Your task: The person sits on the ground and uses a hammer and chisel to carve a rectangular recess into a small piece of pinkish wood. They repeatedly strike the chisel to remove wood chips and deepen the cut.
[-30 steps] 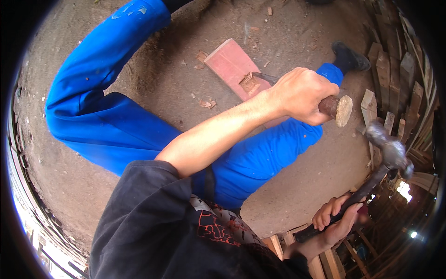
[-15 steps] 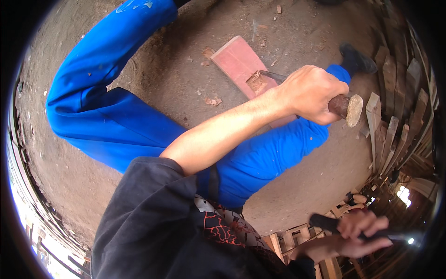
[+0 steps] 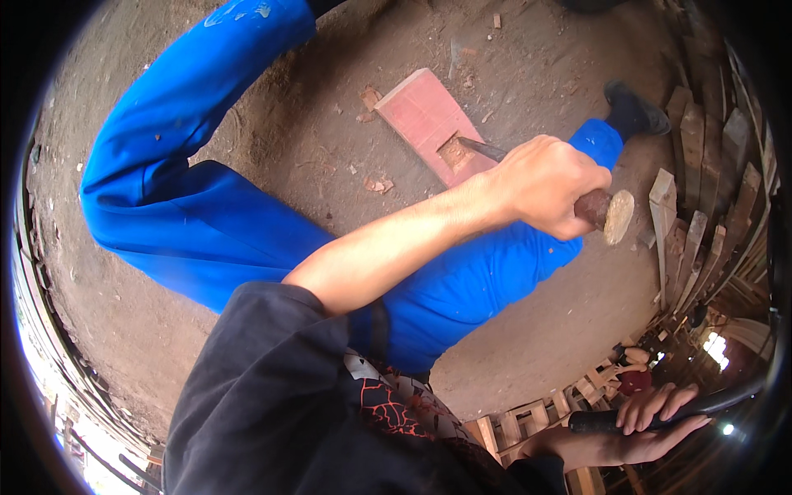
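Observation:
My left hand [image 3: 554, 183] is closed round the brown handle of a chisel [image 3: 591, 209], whose butt end looks pale and frayed. Its dark blade points to the upper left, with the tip at a rectangular recess cut in a reddish wooden board [image 3: 421, 111]. The board lies on the ground between my legs, its near part hidden behind my left forearm and leg. Off at the lower right, my right hand [image 3: 648, 425] grips a long tool with a dark handle [image 3: 594, 421]. The tool's far end runs out toward the picture's dark rim, so its kind does not show.
My blue-trousered legs [image 3: 190, 206] spread on both sides of the board. Wood chips [image 3: 379, 183] lie scattered over the dirt floor [image 3: 544, 330]. Several stacked planks [image 3: 662, 206] stand along the right, and wooden frames [image 3: 528, 419] show at the lower right.
My left hand and the chisel have shifted slightly down and left, and fewer loose shavings show in the recess. My right hand with the dark-handled tool has moved a little to the right.

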The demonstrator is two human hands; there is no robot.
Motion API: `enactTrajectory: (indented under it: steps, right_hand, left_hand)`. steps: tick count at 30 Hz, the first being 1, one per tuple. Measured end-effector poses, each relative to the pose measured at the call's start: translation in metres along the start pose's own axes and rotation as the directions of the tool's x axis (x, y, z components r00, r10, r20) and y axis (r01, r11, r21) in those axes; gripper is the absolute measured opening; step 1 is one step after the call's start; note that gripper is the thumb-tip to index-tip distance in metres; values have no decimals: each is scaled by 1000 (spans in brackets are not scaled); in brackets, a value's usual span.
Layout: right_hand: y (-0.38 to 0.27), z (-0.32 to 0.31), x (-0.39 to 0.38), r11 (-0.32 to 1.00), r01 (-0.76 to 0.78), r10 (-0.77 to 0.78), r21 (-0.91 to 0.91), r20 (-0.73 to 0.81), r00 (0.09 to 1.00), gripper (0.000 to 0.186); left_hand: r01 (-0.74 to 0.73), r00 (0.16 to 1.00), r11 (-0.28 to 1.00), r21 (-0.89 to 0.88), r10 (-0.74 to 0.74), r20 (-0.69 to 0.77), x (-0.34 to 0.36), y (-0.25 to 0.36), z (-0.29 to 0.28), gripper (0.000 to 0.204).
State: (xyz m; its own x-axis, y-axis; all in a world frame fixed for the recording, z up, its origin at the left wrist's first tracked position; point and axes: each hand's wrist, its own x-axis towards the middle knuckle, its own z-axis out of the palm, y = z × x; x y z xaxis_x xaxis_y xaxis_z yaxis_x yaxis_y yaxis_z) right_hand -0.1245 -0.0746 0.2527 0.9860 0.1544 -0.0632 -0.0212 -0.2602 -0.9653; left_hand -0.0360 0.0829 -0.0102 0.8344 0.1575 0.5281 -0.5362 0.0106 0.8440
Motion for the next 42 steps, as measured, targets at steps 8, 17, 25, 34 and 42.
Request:
enactTrajectory:
  steps: [8,17,25,34,42]
  right_hand:
    - [38,17,-20,977,-199,166,-78,-315,935,51]
    - [61,13,-25,932,-313,286,-184,-159,945,51]
    - [46,25,-17,999,-27,18,-24,-324,946,53]
    - [42,34,-17,898,-423,357,-119,-362,861,51]
    - [86,35,-21,878,-446,404,-172,-231,885,49]
  left_hand:
    - [-42,999,997,58,40,34,6,11,-4,22]
    - [-45,999,997,66,44,24,5,-3,-6,31]
    - [-74,997,995,69,73,14,4,-4,-5,30]
    - [-45,999,997,58,46,-13,-1,-6,-3,30]
    - [-41,997,994,99,48,-63,9,-16,-3,22]
